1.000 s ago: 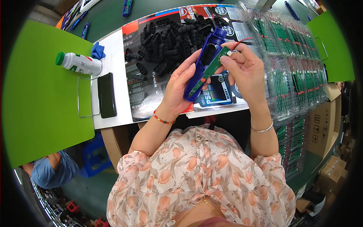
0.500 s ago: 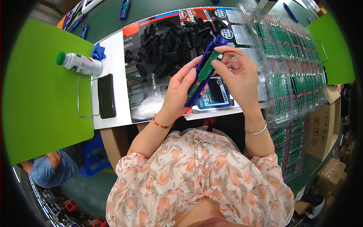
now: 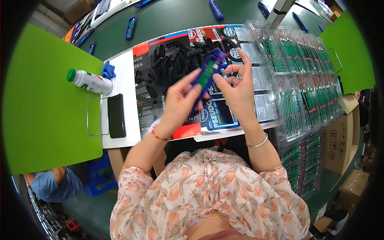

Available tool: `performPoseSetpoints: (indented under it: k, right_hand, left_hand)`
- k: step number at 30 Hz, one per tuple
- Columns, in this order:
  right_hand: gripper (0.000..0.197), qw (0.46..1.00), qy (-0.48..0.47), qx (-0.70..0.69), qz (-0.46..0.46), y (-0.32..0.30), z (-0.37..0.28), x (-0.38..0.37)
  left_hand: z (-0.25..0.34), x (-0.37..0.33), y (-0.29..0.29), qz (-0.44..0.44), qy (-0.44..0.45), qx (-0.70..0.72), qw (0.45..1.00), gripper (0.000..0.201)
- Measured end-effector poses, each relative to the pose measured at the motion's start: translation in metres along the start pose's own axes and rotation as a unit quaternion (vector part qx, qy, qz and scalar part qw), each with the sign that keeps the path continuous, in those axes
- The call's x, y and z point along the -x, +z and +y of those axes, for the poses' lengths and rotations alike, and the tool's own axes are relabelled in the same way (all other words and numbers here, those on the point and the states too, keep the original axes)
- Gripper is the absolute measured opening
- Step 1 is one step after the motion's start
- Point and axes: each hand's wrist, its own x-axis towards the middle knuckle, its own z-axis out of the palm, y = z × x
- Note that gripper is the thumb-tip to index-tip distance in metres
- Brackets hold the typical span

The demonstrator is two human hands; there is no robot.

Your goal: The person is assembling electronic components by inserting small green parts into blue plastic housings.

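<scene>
My left hand (image 3: 178,102) is closed around a long blue plastic housing (image 3: 218,55), tilted with its far end to the right. Inside the housing lies a narrow green circuit board (image 3: 207,75), blurred by motion. My right hand (image 3: 239,92) is just right of the housing, fingers apart and index finger raised. Its thumb tip is close to the board's edge; whether they touch I cannot tell. Below and beyond the hands, a heap of small black ribbed parts (image 3: 173,60) lies on a printed sheet (image 3: 150,114).
Clear plastic trays (image 3: 286,74) of wired green boards stand at right, beside a cardboard box (image 3: 338,140). At left are a black phone (image 3: 116,116), a white bottle (image 3: 93,82) and a green panel (image 3: 48,100). Blue housings (image 3: 216,10) lie farther back near a metal post (image 3: 281,12).
My right hand has let go of the board and moved slightly away, its fingers spreading. The red wire end no longer shows in its fingers. My left hand has shifted left with the housing.
</scene>
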Motion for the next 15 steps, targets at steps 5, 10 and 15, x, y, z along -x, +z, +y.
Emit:
performPoseSetpoints:
  k: [5,10,15]
  right_hand:
    - [0.030,0.977,-0.052,0.206,0.015,-0.035,0.030,-0.015]
    - [0.021,0.960,-0.059,0.271,-0.039,-0.031,0.044,-0.016]
    - [0.029,0.949,-0.087,0.303,-0.015,-0.009,0.046,-0.029]
  left_hand:
    - [0.039,-0.121,-0.073,0.130,0.070,-0.112,0.983,0.053]
    - [0.037,-0.258,-0.166,0.254,0.040,-0.142,0.956,0.043]
    - [-0.002,-0.343,-0.195,0.378,0.033,-0.193,0.905,0.039]
